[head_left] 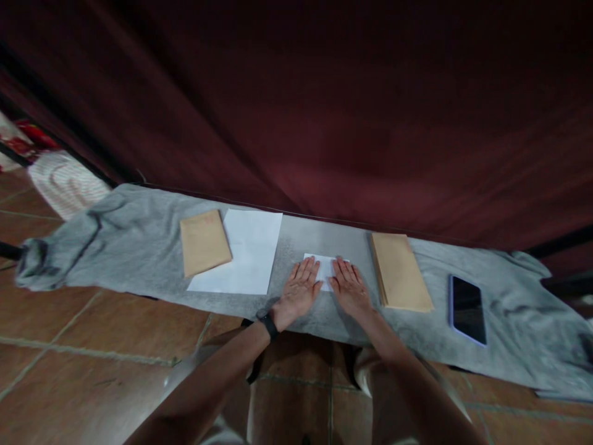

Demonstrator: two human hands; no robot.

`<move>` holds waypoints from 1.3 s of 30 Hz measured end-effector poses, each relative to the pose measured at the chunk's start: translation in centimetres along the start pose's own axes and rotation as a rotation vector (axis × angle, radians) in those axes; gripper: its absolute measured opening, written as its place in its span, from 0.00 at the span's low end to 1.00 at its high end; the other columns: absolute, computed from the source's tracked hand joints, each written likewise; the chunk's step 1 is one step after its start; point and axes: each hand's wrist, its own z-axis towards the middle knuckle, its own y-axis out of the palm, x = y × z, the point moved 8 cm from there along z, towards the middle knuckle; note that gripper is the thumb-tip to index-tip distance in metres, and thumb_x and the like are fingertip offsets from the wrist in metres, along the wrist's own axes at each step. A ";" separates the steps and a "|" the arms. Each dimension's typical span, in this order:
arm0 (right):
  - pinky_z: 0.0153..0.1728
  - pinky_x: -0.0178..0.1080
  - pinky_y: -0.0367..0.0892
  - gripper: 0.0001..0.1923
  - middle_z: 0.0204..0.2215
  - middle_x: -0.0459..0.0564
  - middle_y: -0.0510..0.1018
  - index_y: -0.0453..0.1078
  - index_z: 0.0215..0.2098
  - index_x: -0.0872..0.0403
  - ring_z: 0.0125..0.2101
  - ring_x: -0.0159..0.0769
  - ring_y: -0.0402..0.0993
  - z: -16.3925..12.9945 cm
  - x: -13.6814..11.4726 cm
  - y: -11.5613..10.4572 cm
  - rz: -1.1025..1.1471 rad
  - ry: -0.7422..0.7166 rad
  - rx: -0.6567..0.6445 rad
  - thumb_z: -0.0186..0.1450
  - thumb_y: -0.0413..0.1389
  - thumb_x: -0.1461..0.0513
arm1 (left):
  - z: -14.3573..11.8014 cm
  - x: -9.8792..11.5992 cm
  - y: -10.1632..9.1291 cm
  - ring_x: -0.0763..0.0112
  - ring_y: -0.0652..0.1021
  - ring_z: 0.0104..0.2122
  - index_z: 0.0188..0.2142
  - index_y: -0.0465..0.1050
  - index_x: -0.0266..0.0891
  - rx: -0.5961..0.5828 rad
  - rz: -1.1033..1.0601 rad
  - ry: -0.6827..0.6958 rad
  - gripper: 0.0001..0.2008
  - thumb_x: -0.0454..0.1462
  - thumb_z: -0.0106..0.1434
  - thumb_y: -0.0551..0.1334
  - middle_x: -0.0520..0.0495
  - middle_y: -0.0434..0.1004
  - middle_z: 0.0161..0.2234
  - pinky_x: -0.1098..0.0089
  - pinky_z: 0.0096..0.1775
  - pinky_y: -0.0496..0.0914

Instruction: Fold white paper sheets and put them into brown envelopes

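A small white sheet of folded-looking paper [326, 267] lies on the grey cloth, partly covered by both hands. My left hand [299, 289] rests flat on its left side, fingers stretched out, with a dark watch on the wrist. On the right side my right hand [351, 287] presses flat too, its fingers pointing away from me. The thumbs almost meet near the paper's lower edge. Neither hand grips anything. Left of them, a larger white sheet [254, 253] lies flat, and a brown envelope [204, 243] overlaps its left part.
A stack of brown envelopes [402, 272] sits right of my hands, with a phone [467, 309] in a purple case beyond it. The grey cloth [139, 247] covers a long narrow surface. Behind it hangs a dark red curtain [324, 123]. Tiled floor [115, 383] shows below.
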 end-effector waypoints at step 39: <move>0.55 0.51 0.75 0.28 0.49 0.54 0.84 0.75 0.57 0.53 0.52 0.47 0.80 2.7 1.5 -4.9 1.193 0.410 0.160 0.75 0.44 0.45 | 2.9 -5.2 -2.5 0.65 0.82 0.45 0.54 0.75 0.39 0.130 -1.688 -0.702 0.24 0.43 0.59 0.68 0.41 0.82 0.49 0.69 0.42 0.75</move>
